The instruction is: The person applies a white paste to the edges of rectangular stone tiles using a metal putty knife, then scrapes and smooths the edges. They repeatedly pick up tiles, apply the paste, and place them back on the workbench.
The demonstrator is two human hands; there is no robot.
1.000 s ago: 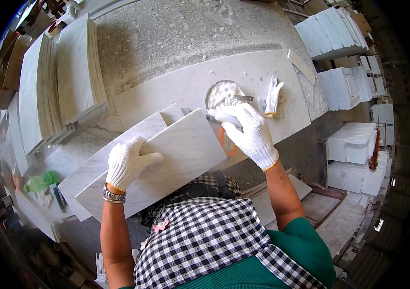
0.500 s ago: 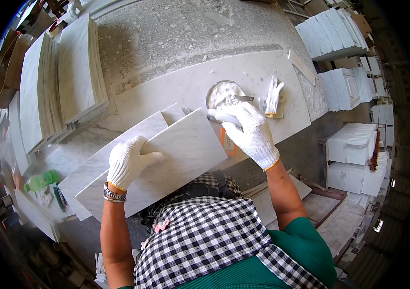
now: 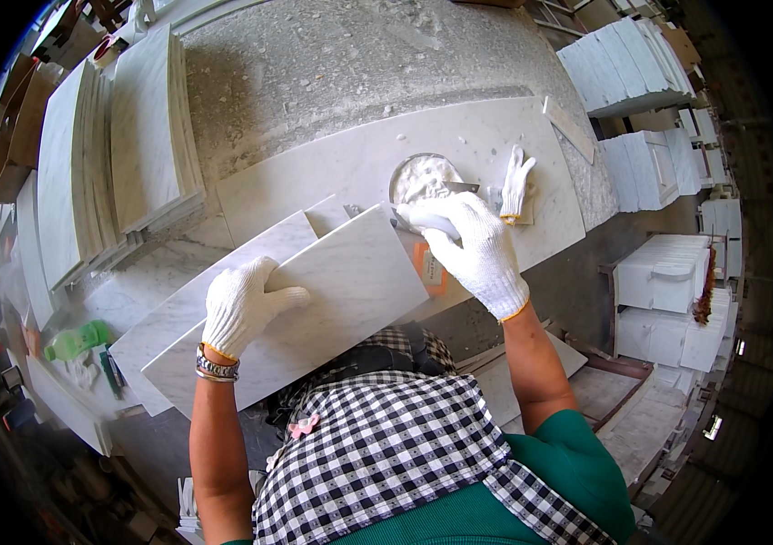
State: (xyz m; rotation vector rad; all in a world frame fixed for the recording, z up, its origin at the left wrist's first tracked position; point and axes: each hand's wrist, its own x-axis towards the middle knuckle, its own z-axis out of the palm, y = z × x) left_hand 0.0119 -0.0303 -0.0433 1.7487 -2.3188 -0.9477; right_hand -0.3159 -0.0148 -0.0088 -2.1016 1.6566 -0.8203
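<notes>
My left hand [image 3: 239, 307], in a white knit glove, grips the far left edge of a pale grey-veined marble slab [image 3: 332, 289], thumb lying across its top. This slab rests tilted, overlapping another marble slab [image 3: 214, 280]. My right hand [image 3: 477, 245], gloved too, is closed around a small tool with a thin grey tip [image 3: 399, 220] at the slab's upper right corner; the fingers hide most of it. Just beyond stands a round bowl of white paste [image 3: 423, 178], with a metal blade [image 3: 460, 186] across its rim. A spare white glove [image 3: 515, 184] lies right of the bowl.
An orange packet [image 3: 429, 269] lies between the slab and my right hand. Stacked marble slabs [image 3: 146, 136] stand at the left, more stacks [image 3: 627, 68] at the right. A green bottle [image 3: 76, 340] is at the lower left. Grey rubble-strewn surface [image 3: 341, 73] stretches beyond the work slab.
The tool's tip at the slab's corner has turned slightly in my right hand, which has shifted very little. My left hand and the slab stay in place.
</notes>
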